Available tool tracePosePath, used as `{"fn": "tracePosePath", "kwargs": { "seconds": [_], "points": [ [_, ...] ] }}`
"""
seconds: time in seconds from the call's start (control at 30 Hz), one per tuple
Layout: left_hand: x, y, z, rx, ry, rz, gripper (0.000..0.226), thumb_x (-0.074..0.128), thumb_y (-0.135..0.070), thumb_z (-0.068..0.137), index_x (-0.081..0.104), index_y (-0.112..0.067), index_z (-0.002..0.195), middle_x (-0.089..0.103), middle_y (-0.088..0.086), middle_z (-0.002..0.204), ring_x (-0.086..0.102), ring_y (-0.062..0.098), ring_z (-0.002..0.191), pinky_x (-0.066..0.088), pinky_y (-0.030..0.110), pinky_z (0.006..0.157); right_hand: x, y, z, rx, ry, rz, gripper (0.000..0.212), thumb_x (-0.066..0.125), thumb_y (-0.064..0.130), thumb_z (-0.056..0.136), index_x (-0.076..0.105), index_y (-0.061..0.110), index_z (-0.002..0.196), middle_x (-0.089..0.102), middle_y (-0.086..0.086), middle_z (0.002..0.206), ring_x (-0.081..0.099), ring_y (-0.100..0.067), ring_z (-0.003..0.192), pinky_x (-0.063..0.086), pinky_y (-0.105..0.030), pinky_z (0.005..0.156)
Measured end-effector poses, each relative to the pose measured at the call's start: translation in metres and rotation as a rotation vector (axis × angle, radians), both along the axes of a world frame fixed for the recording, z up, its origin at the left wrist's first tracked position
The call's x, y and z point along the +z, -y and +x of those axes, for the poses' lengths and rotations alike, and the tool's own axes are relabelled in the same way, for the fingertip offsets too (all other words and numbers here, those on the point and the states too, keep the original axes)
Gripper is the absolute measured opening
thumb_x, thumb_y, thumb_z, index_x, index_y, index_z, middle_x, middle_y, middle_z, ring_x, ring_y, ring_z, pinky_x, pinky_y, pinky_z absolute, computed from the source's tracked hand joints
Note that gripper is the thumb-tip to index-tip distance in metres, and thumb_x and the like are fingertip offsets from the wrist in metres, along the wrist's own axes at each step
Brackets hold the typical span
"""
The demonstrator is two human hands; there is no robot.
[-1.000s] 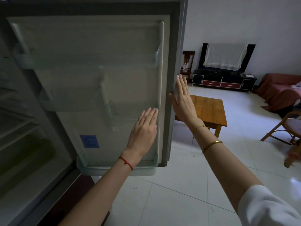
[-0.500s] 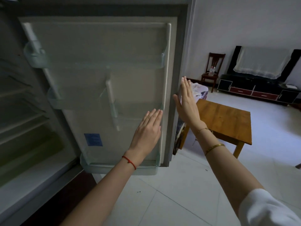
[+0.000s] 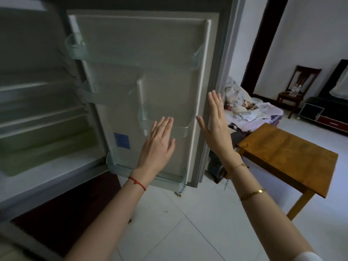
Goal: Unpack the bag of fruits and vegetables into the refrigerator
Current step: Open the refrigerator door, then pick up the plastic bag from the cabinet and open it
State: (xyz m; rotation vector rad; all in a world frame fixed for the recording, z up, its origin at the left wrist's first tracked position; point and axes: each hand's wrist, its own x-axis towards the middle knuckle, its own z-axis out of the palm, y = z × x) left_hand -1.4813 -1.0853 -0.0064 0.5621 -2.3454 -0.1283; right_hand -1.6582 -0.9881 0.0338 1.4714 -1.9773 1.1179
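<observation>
**Refrigerator door swung wide, both hands flat**

The refrigerator [image 3: 47, 113] stands open at left, its door [image 3: 146, 87] turned outward. The left hand [image 3: 158, 146] is spread flat, released, against the door's inner panel; the right hand [image 3: 216, 129], fingers straight, grasping nothing, is at the door's right edge.

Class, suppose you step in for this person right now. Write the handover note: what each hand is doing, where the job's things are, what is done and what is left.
Left hand: open and flat, in front of the inner face of the refrigerator door, nothing in its grip.
Right hand: open, fingers together, beside the door's outer edge, empty.
Refrigerator: the door stands wide open; the door bins and the interior shelves look bare, though that side is dim and blurred.
Bag of fruits and vegetables: not in view, and not on the wooden table.
Done: door opened.
Left: find the bag and move all the produce inside.
</observation>
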Motion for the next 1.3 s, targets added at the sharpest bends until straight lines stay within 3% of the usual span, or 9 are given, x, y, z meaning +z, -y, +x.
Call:
{"fn": "tracePosePath", "kwargs": {
  "seconds": [0.17, 0.37, 0.53, 0.7, 0.9, 1.0, 1.17, 1.3],
  "points": [
    [0.0, -0.007, 0.052, 0.132, -0.004, 0.017, 0.059, 0.048, -0.023, 0.097, 0.028, -0.006, 0.15, 0.034, 0.01, 0.156, 0.027, 0.022, 0.146, 0.015, 0.042, 0.122, -0.012, 0.0, 0.036, 0.189, -0.015, 0.065, 0.064, 0.047, 0.036, 0.101, 0.023, 0.008, 0.153, 0.021, -0.007, 0.162, 0.012, -0.018, 0.152, 0.021, -0.045, 0.122],
    [-0.011, -0.028, 0.135, 0.32, -0.002, 0.069, 0.059, 0.049, -0.022, 0.098, 0.028, -0.008, 0.151, 0.032, 0.007, 0.157, 0.025, 0.02, 0.147, 0.012, 0.041, 0.123, -0.031, 0.007, 0.089, 0.35, -0.002, 0.185, 0.059, 0.046, 0.041, 0.101, 0.03, 0.014, 0.151, 0.031, -0.003, 0.158, 0.016, -0.018, 0.151, 0.019, -0.043, 0.123],
    [-0.025, -0.047, 0.206, 0.458, 0.016, 0.09, 0.057, 0.051, -0.019, 0.097, 0.032, -0.008, 0.149, 0.035, 0.008, 0.155, 0.028, 0.022, 0.145, 0.019, 0.046, 0.121, -0.045, 0.017, 0.143, 0.515, 0.015, 0.226, 0.057, 0.048, 0.04, 0.101, 0.035, 0.013, 0.149, 0.035, -0.003, 0.156, 0.02, -0.017, 0.15, 0.02, -0.037, 0.123],
    [-0.039, -0.067, 0.275, 0.629, 0.004, 0.104, 0.054, 0.053, -0.018, 0.096, 0.036, -0.007, 0.147, 0.039, 0.009, 0.152, 0.031, 0.023, 0.144, 0.02, 0.045, 0.12, -0.059, 0.028, 0.205, 0.668, 0.051, 0.281, 0.055, 0.05, 0.037, 0.1, 0.037, 0.012, 0.148, 0.038, -0.003, 0.154, 0.022, -0.018, 0.149, 0.022, -0.042, 0.122],
    [-0.056, -0.084, 0.364, 0.789, -0.054, 0.184, 0.051, 0.049, -0.022, 0.096, 0.041, -0.008, 0.144, 0.044, 0.01, 0.148, 0.037, 0.025, 0.139, 0.028, 0.048, 0.116, -0.081, 0.045, 0.284, 0.78, 0.09, 0.356, 0.055, 0.05, 0.038, 0.099, 0.04, 0.013, 0.147, 0.042, -0.004, 0.152, 0.026, -0.02, 0.147, 0.025, -0.045, 0.121],
    [-0.068, -0.088, 0.414, 0.851, -0.042, 0.227, 0.053, 0.041, -0.03, 0.095, 0.043, -0.008, 0.143, 0.045, 0.01, 0.147, 0.038, 0.026, 0.138, 0.024, 0.042, 0.119, -0.093, 0.059, 0.325, 0.817, 0.088, 0.388, 0.054, 0.05, 0.038, 0.099, 0.041, 0.013, 0.147, 0.043, -0.004, 0.151, 0.027, -0.019, 0.147, 0.025, -0.044, 0.12],
    [-0.08, -0.086, 0.495, 0.928, -0.044, 0.261, 0.051, 0.053, -0.016, 0.095, 0.041, -0.007, 0.144, 0.042, 0.01, 0.149, 0.034, 0.023, 0.14, 0.028, 0.04, 0.117, -0.111, 0.081, 0.396, 0.876, 0.106, 0.452, 0.054, 0.05, 0.037, 0.099, 0.041, 0.013, 0.146, 0.042, -0.003, 0.152, 0.026, -0.018, 0.147, 0.025, -0.041, 0.121],
    [-0.086, -0.077, 0.549, 0.965, -0.047, 0.282, 0.051, 0.053, -0.018, 0.096, 0.041, -0.007, 0.144, 0.044, 0.01, 0.147, 0.037, 0.023, 0.138, 0.029, 0.042, 0.116, -0.123, 0.097, 0.453, 0.891, 0.104, 0.49, 0.053, 0.051, 0.036, 0.1, 0.042, 0.013, 0.146, 0.043, -0.004, 0.151, 0.028, -0.018, 0.146, 0.024, -0.039, 0.121]
  ]
}}
